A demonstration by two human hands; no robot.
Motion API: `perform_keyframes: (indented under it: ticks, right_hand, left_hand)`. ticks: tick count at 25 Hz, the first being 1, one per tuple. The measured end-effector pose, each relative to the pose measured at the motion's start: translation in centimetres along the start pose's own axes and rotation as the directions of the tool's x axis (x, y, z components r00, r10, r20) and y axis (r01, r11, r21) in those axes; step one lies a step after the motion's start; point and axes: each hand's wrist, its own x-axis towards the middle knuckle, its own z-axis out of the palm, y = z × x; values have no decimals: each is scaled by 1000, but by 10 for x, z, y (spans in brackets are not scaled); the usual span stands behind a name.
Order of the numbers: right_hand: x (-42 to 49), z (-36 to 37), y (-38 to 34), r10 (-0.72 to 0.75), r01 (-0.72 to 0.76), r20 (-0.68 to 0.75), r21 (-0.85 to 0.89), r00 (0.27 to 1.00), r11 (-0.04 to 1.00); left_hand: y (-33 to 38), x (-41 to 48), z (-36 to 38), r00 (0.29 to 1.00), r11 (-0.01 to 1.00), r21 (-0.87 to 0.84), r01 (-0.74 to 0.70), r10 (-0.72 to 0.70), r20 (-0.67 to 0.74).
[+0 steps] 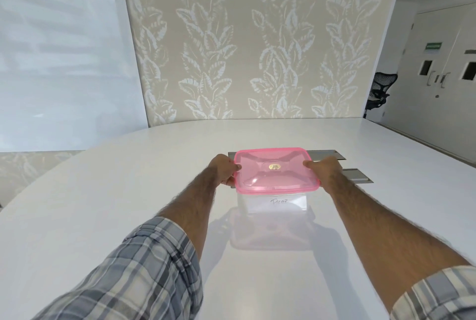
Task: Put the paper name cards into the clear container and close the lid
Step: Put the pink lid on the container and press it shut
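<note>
A clear container stands on the white table in front of me. A translucent pink lid with a small gold sticker at its middle lies on top of it. Through the near clear wall I see a white paper name card with handwriting on it. My left hand grips the lid's left edge, thumb on top. My right hand grips the lid's right edge, thumb on top as well.
Two grey metal cover plates are set into the table behind and to the right of the container. A leaf-patterned wall runs along the table's far edge. A black office chair stands at the far right.
</note>
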Motion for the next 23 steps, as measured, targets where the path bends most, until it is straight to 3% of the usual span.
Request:
perform_keyframes:
  ticks: [12, 23]
  right_hand:
    - [35, -12, 18, -25, 35, 190, -48, 981, 998]
    - [57, 1, 35, -5, 15, 235, -42, 972, 999]
  left_hand:
    - [2, 24, 42, 994, 985, 152, 79, -66, -84]
    - [-8, 41, 53, 989, 975, 192, 114, -92, -119]
